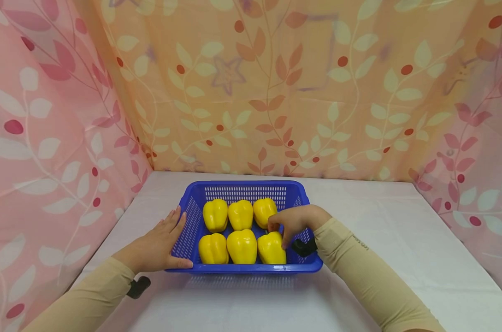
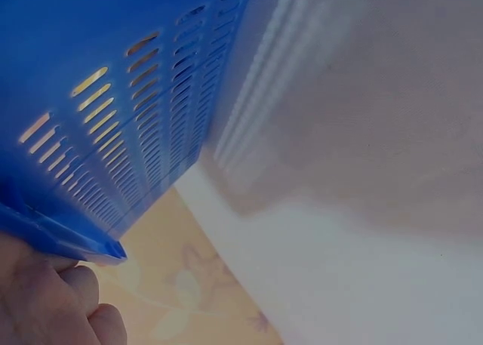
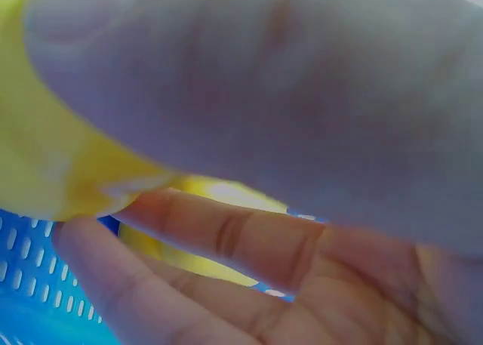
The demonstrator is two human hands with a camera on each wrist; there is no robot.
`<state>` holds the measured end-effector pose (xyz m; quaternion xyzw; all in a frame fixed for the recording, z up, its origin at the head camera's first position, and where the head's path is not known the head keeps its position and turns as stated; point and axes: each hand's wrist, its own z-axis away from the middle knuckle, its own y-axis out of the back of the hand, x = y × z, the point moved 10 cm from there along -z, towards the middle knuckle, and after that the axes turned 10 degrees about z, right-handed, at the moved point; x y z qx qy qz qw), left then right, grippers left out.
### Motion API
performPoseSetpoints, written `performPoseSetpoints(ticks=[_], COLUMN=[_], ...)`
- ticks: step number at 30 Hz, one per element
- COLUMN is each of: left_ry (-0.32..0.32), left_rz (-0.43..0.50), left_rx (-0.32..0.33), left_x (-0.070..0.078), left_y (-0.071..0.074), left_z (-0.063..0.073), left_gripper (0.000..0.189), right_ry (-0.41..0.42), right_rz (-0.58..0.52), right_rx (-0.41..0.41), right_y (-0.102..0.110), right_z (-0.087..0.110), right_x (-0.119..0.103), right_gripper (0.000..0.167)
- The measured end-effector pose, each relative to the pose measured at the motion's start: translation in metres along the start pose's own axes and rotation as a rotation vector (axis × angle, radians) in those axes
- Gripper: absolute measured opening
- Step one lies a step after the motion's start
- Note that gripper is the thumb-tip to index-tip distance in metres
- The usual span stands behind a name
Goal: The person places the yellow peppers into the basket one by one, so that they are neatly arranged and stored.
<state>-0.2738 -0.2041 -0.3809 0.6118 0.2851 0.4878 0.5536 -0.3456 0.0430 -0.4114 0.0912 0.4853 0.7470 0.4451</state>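
A blue plastic basket (image 1: 271,268) with slotted walls holds yellow bell peppers in two rows of three. My left hand (image 1: 161,240) rests at the basket's left side, fingers extended along the rim and thumb on the front-left corner. In the left wrist view, the basket's outer wall (image 2: 162,28) fills the upper left, with part of the hand by the rim. Reaching in from the right, my right hand (image 1: 296,221) pinches the front-right yellow bell pepper (image 1: 270,249) between thumb and fingers. Up close, the right wrist view shows the thumb and fingers against that pepper.
Beside the front-right pepper are the front-middle pepper (image 1: 242,246) and the back-right pepper (image 1: 264,212). The basket stands on a white-covered table (image 1: 371,221). Patterned curtains (image 1: 255,92) enclose the back and both sides.
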Motion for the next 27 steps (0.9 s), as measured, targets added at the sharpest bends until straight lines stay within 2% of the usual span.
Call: performPoseSetpoints(ticks=[6, 11, 18, 27], left_ry=[-0.003, -0.003, -0.013, -0.007], left_rz=[-0.005, -0.002, -0.061, -0.101], left_rx=[0.001, -0.013, -0.030, -0.030], left_x=[0.000, 0.001, 0.001, 0.002], left_y=[0.001, 0.002, 0.004, 0.017], left_z=[0.000, -0.002, -0.007, -0.011], left_gripper=[0.123, 0.124, 0.123, 0.121], right_ry=[0.006, 0.037, 0.092, 0.089], right_rz=[-0.019, -0.085, -0.165, -0.168], right_rx=[0.048, 0.076, 0.138, 0.282], right_y=[0.008, 0.018, 0.037, 0.066], right_z=[0.000, 0.005, 0.017, 0.041], right_x=[0.000, 0.002, 0.008, 0.025], right_gripper=[0.034, 0.036, 0.045, 0.048])
